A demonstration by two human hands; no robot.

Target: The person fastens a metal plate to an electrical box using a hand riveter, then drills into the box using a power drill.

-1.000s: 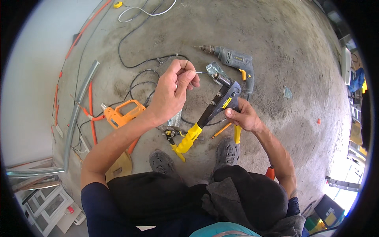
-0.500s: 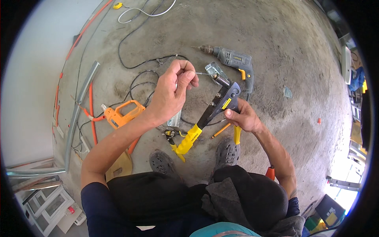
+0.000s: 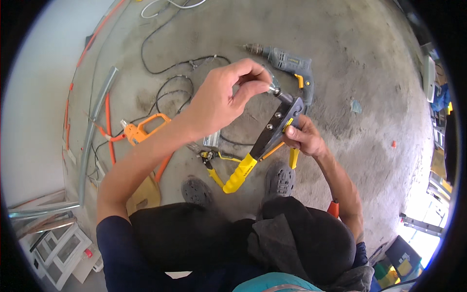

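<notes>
My right hand [image 3: 307, 138] grips a hand riveter [image 3: 265, 138] near its head. The riveter is black with yellow handle grips, its handles spread wide and its nose pointing up and to the left. At the nose tip, my left hand [image 3: 226, 95] pinches a small metal rivet [image 3: 272, 88] between thumb and forefinger. Its pin is hidden now, so I cannot tell how deep it sits in the nose. Beneath the riveter, snips [image 3: 209, 155] with yellow and black handles lie on the floor. Partly behind the riveter lies an orange pencil [image 3: 272, 150].
A grey corded drill [image 3: 289, 63] lies beyond my hands. To the left are an orange heat gun [image 3: 141, 130], black cable [image 3: 168, 63] and a bent metal channel [image 3: 92, 131]. My shoes [image 3: 279, 181] stand on the concrete floor [image 3: 355, 160]. White frames [image 3: 61, 255] lean at lower left.
My left hand has moved right and brought the rivet to the riveter's nose; its thin pin no longer shows. The riveter has shifted slightly right, still in my right hand.
</notes>
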